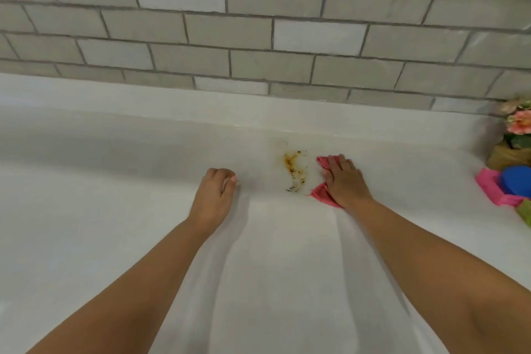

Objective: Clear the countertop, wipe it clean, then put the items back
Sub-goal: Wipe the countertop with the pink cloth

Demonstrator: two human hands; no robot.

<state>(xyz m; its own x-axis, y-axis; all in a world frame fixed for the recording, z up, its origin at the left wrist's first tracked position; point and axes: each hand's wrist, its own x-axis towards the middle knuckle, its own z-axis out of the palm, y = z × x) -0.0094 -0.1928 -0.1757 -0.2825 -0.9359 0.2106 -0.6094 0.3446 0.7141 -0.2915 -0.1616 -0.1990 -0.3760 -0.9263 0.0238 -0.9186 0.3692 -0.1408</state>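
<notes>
An orange-brown stain with dark specks [294,168] marks the white countertop [115,181] near the middle. Just right of it, my right hand [343,181] lies flat on a pink cloth [321,195] and presses it onto the counter; the cloth's edges stick out past my fingers toward the stain. My left hand [215,192] rests on the counter left of the stain, fingers curled in, holding nothing.
A grey brick-tile backsplash [258,37] rises behind the counter. At the far right edge stand a pot of pink flowers [517,129], a blue round object on a pink item [514,184] and a bit of green [524,213].
</notes>
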